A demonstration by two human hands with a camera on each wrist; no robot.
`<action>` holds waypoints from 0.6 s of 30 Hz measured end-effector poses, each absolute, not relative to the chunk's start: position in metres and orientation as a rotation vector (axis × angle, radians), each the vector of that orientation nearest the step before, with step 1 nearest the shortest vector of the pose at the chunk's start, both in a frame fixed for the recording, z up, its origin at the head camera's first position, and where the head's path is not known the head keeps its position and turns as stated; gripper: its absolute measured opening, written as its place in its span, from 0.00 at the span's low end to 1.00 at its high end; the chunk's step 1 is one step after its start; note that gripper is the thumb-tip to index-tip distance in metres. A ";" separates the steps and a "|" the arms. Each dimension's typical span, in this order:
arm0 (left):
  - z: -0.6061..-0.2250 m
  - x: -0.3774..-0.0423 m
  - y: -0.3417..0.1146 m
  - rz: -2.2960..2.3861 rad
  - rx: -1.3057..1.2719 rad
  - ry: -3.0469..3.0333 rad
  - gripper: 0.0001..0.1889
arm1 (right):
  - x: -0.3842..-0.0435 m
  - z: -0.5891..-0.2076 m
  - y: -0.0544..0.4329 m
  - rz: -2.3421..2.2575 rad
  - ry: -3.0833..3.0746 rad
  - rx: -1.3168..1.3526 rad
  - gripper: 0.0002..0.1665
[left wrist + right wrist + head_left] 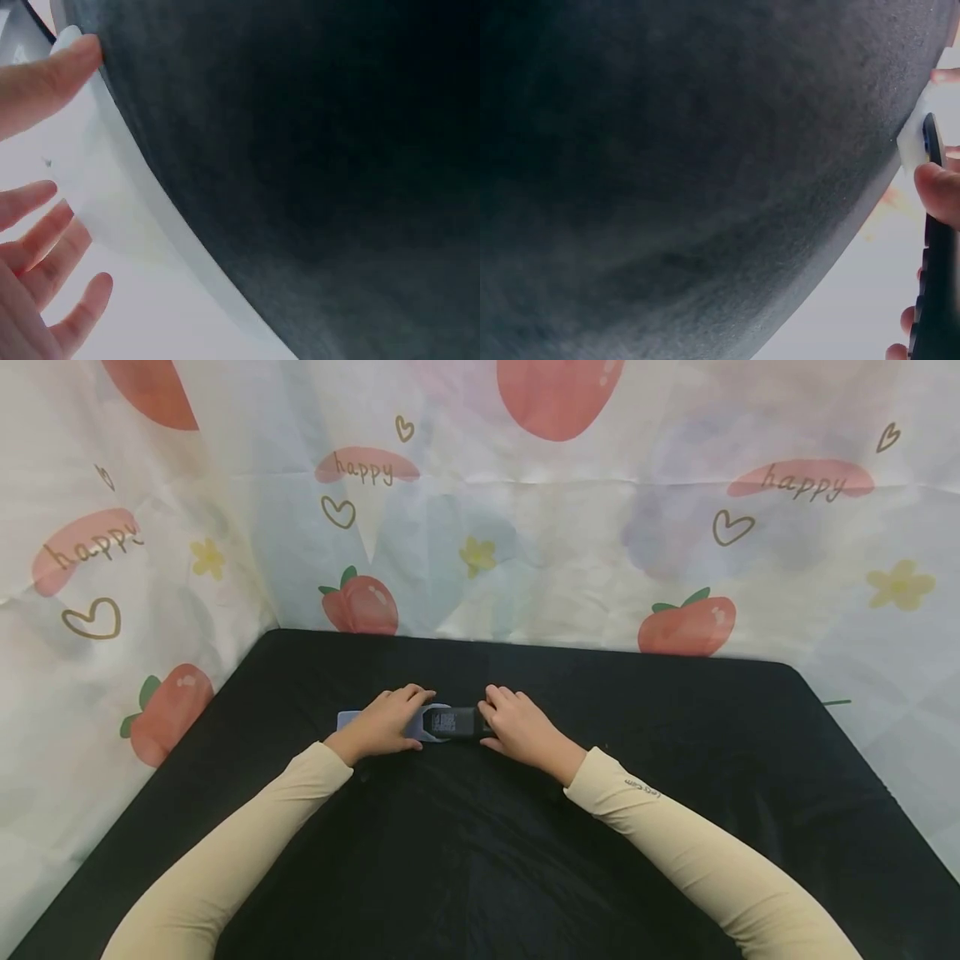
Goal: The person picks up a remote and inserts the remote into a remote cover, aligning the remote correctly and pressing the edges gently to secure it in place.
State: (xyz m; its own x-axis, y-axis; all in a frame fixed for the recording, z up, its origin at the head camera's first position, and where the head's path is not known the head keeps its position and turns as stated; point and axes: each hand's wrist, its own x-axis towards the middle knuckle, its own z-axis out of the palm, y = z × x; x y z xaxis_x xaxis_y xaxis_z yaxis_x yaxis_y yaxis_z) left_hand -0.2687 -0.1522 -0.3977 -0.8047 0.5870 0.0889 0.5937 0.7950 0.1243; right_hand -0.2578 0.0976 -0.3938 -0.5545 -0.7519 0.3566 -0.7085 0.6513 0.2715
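Observation:
A flat, light blue piece [415,727] lies lengthwise under my left hand [382,722], whose thumb and fingers span it at its opposite edges. Overlapping its right end is a black block-like object [467,723] with a printed square code label. My right hand [521,725] grips the black object's right end. In the right wrist view, the thumb [939,193] presses a long dark body [939,292] with a notched edge, fingertips showing on its other side. The left wrist view has the thumb [56,79] extended and the other fingers spread apart below it. Palms hide much of both pieces.
A black-covered table [480,843] stretches beneath both arms. Behind it and along the sides hang pale curtains [570,527] printed with strawberries, hearts and flowers. The table's back edge runs just beyond the hands.

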 end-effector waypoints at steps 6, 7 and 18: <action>-0.398 -0.269 -0.151 -0.116 -0.950 -2.894 0.34 | -0.258 -0.394 0.099 -0.031 -2.490 1.141 0.29; -0.398 -0.269 -0.151 -0.121 -0.942 -2.880 0.34 | -0.258 -0.394 0.099 -0.004 -2.500 1.136 0.30; -0.390 -0.265 -0.155 -0.324 -0.956 -2.660 0.32 | -0.256 -0.388 0.107 0.288 -2.534 1.102 0.32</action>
